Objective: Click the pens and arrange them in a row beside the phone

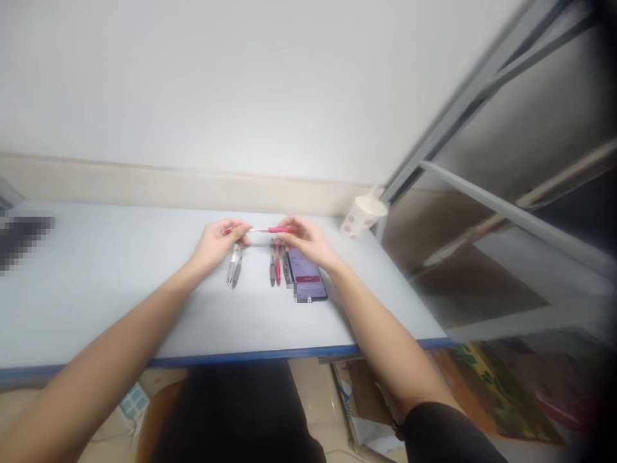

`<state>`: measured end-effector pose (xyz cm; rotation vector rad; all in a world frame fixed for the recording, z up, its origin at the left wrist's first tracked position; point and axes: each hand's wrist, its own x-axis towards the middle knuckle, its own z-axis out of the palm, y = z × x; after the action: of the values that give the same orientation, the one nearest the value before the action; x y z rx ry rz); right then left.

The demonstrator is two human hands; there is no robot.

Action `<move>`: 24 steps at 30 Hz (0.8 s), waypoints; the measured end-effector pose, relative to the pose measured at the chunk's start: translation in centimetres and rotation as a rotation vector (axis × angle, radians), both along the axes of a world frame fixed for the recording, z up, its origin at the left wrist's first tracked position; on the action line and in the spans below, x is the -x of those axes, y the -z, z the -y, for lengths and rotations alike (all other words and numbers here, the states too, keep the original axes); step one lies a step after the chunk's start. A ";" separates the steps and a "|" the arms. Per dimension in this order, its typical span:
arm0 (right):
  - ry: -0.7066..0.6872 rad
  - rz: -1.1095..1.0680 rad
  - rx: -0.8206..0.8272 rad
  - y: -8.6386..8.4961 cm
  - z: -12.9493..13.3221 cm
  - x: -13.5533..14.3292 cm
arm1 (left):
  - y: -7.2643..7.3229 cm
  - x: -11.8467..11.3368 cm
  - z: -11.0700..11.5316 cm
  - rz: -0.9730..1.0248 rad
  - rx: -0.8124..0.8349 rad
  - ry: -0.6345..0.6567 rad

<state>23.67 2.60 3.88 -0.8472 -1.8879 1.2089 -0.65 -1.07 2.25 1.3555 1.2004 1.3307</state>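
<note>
Above the desk, a pen with red parts [279, 229] lies level between my two hands. My left hand [216, 243] is closed in a pinch on its left part, and a little red shows by the fingers. Around its red right part, the fingers of my right hand [311, 241] are closed. A thin, pale middle stretch shows between the hands; whether the pen is in one piece I cannot tell. Two grey-and-white pens [234, 267] lie below my left hand. Below my right hand are a red pen [278, 270], a grey pen [272, 271] and another dark pen [286, 267].
A phone [308, 273] with a lit screen lies beside the pens, partly behind my right hand. A spotted paper cup [362, 215] stands at the back right near a metal frame [463, 103]. The pale desk [106, 276] has a blue front edge, and a wall rises behind it.
</note>
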 end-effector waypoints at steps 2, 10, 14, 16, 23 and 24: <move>0.045 0.090 -0.002 0.3 0.0 0.3 | -0.1 -0.1 -0.1 0.060 -0.001 0.002; 0.196 0.101 -0.164 0.5 1.1 1.1 | 0.3 -0.2 -0.7 0.197 -0.027 0.062; 0.226 0.190 -0.168 0.3 1.8 1.4 | 0.4 -0.1 -0.7 0.219 -0.040 0.083; 0.203 0.179 -0.204 0.3 1.8 1.5 | 0.5 -0.1 -0.8 0.220 -0.046 0.059; 0.111 0.245 -0.068 -0.7 2.3 2.1 | 1.4 -0.3 -1.6 0.277 -0.088 0.014; 0.113 0.227 -0.052 -1.1 2.5 2.2 | 1.3 -0.3 -1.5 0.271 -0.099 0.031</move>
<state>21.51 0.05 4.94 -1.0855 -2.0111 1.0266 -0.32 0.44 0.98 1.2100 0.9382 1.5137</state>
